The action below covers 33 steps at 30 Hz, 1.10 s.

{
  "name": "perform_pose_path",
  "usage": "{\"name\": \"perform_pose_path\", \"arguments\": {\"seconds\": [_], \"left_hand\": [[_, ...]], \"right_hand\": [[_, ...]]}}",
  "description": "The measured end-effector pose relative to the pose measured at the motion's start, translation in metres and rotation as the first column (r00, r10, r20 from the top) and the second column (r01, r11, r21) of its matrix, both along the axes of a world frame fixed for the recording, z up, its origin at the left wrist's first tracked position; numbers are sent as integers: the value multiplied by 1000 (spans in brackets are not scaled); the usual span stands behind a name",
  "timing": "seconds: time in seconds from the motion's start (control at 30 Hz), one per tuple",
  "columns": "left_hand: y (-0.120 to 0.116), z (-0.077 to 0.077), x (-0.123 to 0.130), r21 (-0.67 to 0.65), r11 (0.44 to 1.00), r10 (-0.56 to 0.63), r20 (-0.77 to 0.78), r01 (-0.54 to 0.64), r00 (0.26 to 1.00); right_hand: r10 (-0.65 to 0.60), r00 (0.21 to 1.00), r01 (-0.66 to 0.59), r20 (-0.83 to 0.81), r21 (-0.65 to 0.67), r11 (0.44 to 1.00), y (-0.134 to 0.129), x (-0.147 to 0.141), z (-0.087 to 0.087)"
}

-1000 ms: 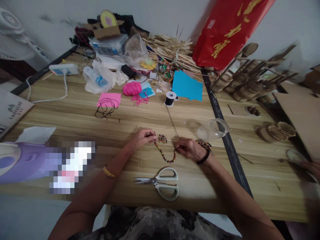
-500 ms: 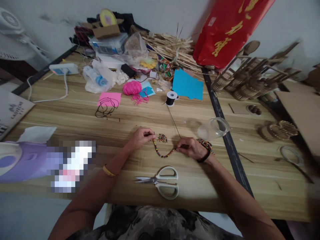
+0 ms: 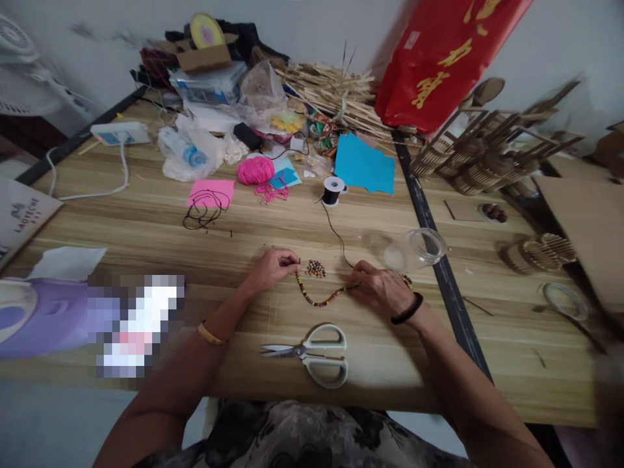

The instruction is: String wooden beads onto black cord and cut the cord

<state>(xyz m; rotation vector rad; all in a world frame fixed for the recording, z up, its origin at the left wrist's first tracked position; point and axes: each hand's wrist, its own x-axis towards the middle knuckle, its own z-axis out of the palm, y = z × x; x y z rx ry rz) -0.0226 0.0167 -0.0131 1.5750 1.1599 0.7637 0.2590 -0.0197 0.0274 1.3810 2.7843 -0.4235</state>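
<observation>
My left hand [image 3: 277, 270] pinches the end of a beaded string [image 3: 316, 303], strung with small multicoloured beads. The string sags in a curve across the table to my right hand [image 3: 385, 286], whose fingers are closed on its bare black cord [image 3: 335, 231]. That cord runs back in a loose bend to a black-wound spool [image 3: 332, 192]. Between the hands lies a small heap of loose beads [image 3: 316, 268]. More coloured beads [image 3: 405, 280] show behind my right hand, mostly covered by it. Scissors [image 3: 305, 352] with pale handles lie in front of the hands.
A clear glass jar [image 3: 427, 247] stands beyond my right hand. Farther back are a pink yarn ball [image 3: 256, 170], blue sheets [image 3: 364, 164] and a black cord coil on pink paper [image 3: 210, 190]. Bamboo crafts [image 3: 478, 162] stand at right, a power strip [image 3: 119, 133] at left.
My right hand has moved slightly right and turned, covering more of the beads behind it. The cord from the spool has gone from straight to slack. My left hand keeps its pinch.
</observation>
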Motion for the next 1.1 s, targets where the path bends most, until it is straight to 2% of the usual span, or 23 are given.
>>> {"name": "perform_pose_path", "arguments": {"seconds": [0.33,0.47,0.63,0.8,0.97,1.1], "left_hand": [[1,-4,-3,20,999,-33,-14,33,999],[1,-2,-3,10,999,-42,14,42,999],[1,1,-3,-27,999,-24,32,25,999],[1,-2,-2,-67,998,17,69,-12,997],[2,-3,-3,-43,999,21,43,-19,999],[2,-4,-4,-28,1000,8,20,-8,1000]], "right_hand": [[70,998,-70,-9,-12,997,0,-15,-17],[87,985,-90,-150,-13,996,0,-14,-22],[47,943,-82,-329,-93,992,0,-12,-21],[71,948,-100,-310,-77,992,0,-12,-21],[80,964,-96,-252,-52,994,0,-12,-23],[73,944,-106,-321,-84,991,2,-11,-24]]}}
